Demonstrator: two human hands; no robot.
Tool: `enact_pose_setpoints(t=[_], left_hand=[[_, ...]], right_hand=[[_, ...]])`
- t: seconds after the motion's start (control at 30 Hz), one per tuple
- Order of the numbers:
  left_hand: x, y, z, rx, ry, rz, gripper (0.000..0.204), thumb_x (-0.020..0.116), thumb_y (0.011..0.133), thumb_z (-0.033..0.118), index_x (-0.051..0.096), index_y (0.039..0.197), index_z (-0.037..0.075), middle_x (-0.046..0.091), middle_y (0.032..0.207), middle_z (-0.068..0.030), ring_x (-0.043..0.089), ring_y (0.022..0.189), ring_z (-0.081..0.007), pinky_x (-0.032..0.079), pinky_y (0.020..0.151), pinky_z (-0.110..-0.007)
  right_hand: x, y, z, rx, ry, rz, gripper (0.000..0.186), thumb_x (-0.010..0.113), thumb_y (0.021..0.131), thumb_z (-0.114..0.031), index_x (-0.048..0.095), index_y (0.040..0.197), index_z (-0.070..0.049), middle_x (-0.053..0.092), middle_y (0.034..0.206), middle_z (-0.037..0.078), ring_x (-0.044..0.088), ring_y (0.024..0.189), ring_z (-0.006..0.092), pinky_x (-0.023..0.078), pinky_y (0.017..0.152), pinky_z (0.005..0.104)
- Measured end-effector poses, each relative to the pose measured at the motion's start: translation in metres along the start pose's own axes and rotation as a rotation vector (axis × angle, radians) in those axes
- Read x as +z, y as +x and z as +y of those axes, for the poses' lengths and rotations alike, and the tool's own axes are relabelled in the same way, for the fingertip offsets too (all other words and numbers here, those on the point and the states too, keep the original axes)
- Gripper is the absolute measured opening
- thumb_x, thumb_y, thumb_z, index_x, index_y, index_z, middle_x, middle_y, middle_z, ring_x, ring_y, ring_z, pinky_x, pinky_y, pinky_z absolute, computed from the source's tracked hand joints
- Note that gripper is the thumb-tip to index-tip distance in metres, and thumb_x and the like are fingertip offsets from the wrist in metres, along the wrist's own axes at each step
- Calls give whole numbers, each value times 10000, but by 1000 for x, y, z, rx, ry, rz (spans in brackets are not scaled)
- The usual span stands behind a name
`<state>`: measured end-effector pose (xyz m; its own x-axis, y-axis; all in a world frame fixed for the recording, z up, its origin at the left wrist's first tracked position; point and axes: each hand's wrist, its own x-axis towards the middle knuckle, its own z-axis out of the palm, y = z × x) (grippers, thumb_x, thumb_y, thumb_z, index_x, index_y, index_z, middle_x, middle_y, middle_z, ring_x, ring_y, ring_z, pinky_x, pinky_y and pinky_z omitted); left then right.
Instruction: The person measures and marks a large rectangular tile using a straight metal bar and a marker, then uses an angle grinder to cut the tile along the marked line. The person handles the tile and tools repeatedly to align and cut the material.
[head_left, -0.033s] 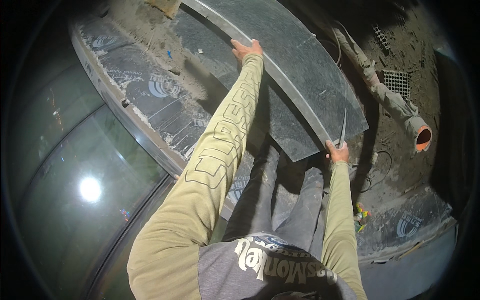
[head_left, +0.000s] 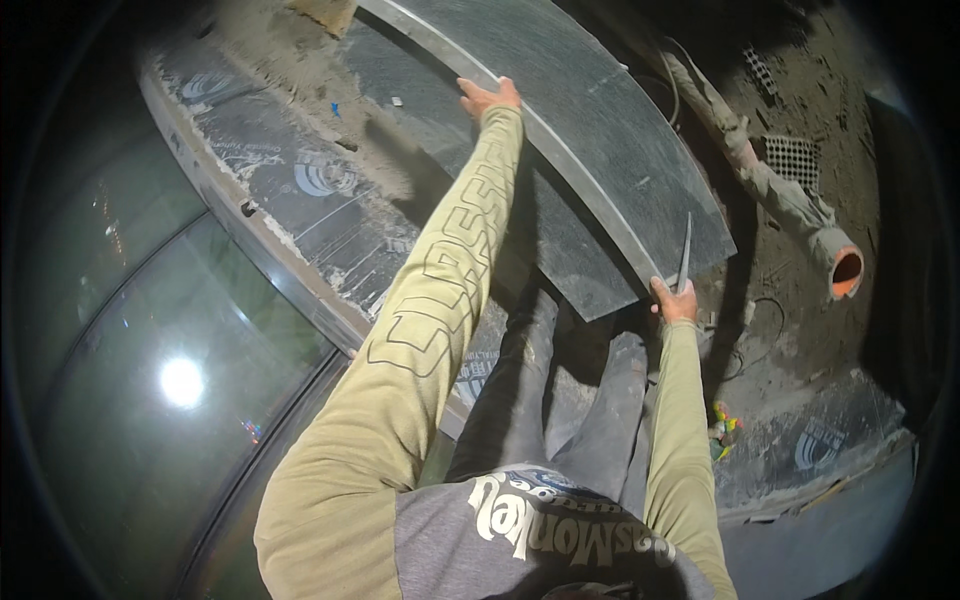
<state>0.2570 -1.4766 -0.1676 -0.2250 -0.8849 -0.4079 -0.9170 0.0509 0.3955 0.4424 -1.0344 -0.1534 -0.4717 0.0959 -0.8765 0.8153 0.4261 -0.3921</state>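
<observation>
Across a dark slab [head_left: 622,135]: one long metal straightedge [head_left: 562,152], gripped partway along by the left hand [head_left: 490,97]. Right hand [head_left: 677,299]: at its near end, clasping a slim pointed tool [head_left: 685,250]. Even two-handed pressure advisable against slipping.

From the head, a steep downward fisheye view is given, the shirt [head_left: 432,528] framed closest, the left hand [head_left: 491,97] and right hand [head_left: 677,300] farther out.

Straightedge [head_left: 572,166] across the slab [head_left: 640,150]
</observation>
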Motion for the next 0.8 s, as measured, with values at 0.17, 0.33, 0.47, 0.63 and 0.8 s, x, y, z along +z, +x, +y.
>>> enact_pose_setpoints(t=[0.17, 0.33, 0.47, 0.63, 0.8], left_hand=[[-23, -23, 1, 153, 64, -243, 1256, 813, 773, 517, 12, 1592, 1, 118, 1614, -333, 277, 1474, -465, 319, 1195, -501], [-35, -95, -51, 612, 386, -334, 1400, 897, 660, 537, 4, 1588, -11, -8, 1655, -267, 203, 1520, -396, 312, 1202, -490], [-20, -176, -40, 502, 667, -462, 1501, 941, 576, 534, -29, 1589, -2, -76, 1679, -189, 177, 1542, -322, 288, 1204, -549], [-6, -192, -31, 369, 779, -418, 1565, 960, 531, 534, -74, 1590, 24, -114, 1682, -159, 197, 1537, -333, 281, 1172, -650], [-9, -195, -22, 325, 850, -433, 1566, 966, 534, 520, -84, 1590, 37, -128, 1685, -133, 214, 1526, -369, 295, 1124, -724]], right_hand=[[1, 14, 11, 18, 6, 57, 602, 901, 740, -343, 564, 1083, 19, 682, 924, 148, 700, 670, 202, 572, 481, 320], [-2, 19, 12, 53, -105, 16, 717, 884, 736, -438, 561, 1158, 42, 705, 975, 171, 711, 604, 198, 568, 602, 329], [-3, 11, 5, 47, -105, 67, 622, 890, 753, -388, 562, 1066, 39, 667, 930, 132, 678, 661, 173, 562, 518, 305], [-8, 10, -7, 116, -180, 7, 937, 866, 733, -504, 485, 1324, 115, 687, 1138, 235, 739, 650, 213, 574, 760, 331], [-6, -16, -27, 2, -399, 174, 810, 780, 832, -452, 449, 1389, 34, 574, 1289, 243, 726, 879, 338, 544, 876, 456]])
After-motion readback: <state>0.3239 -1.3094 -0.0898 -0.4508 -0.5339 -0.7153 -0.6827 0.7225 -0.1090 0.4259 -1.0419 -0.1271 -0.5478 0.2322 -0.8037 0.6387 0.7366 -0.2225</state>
